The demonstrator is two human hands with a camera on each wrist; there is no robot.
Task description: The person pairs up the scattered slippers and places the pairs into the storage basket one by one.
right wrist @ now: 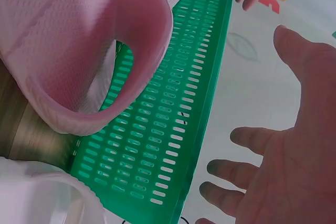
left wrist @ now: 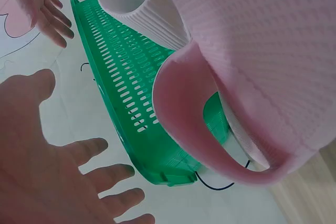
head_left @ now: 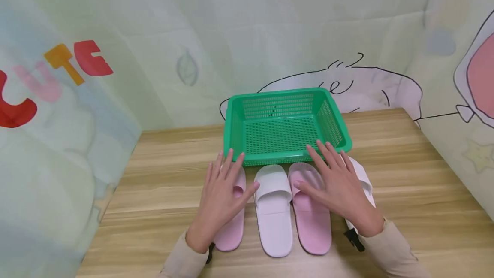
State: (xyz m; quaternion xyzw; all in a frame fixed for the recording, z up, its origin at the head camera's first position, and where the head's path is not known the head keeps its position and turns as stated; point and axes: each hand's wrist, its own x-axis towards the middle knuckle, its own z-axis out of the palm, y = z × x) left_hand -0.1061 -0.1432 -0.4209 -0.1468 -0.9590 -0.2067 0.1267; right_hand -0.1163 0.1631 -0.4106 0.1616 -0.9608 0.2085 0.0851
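My left hand (head_left: 221, 196) hovers with spread fingers over the leftmost pink slipper (head_left: 230, 231), hiding part of it. My right hand (head_left: 339, 188) is likewise spread, above the other pink slipper (head_left: 314, 231) and a white slipper (head_left: 364, 177) at the far right, which it partly covers. Between the hands lies another white slipper (head_left: 275, 226), toe toward the green basket (head_left: 285, 156). In the wrist views both the left palm (left wrist: 42, 166) and the right palm (right wrist: 289, 166) are apart from the slippers and hold nothing.
The slippers lie in a row on a wood-grain table (head_left: 162, 183), in front of the perforated basket. Behind the table hangs a printed cloth (head_left: 154, 33) with letters and cartoon drawings. A black strap piece (head_left: 353, 239) shows at the right wrist.
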